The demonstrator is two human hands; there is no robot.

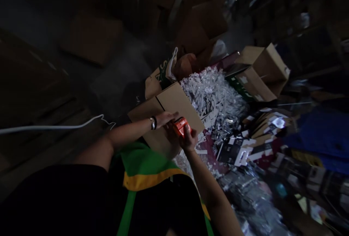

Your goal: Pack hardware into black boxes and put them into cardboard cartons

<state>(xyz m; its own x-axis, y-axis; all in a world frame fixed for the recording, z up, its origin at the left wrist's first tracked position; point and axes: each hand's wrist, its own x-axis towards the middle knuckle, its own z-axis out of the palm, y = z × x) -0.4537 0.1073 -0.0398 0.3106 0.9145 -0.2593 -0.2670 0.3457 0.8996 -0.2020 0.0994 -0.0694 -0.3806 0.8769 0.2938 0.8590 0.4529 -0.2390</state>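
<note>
Evidently mid-handling, a person in a green apron (141, 159) works with both bare hands over a cardboard box (177, 99) in a dim space. The right hand (188, 138) grips an orange item (181, 127) just above the box's near right part, its fingers closed around the side. The left hand (164, 119), banded at the wrist by a dark bracelet (154, 122), reaches across the box with fingertips close to the item; whether those fingers press on it or merely hover, one cannot tell.

As for progress, the box's upper face appears flat, crossed by a dark line (159, 101), and judging by that it looks folded shut, though whether it is sealed is unclear. The item is in hand and not yet set down, so its handling seems unfinished. What exactly it is, the gloom and blur conceal.

Right of the box spreads a heap of shredded material (215, 94); beyond that heap, farther right of the box, an open carton (261, 72) lies tilted. A white cable (54, 128) runs left of the box.
</note>
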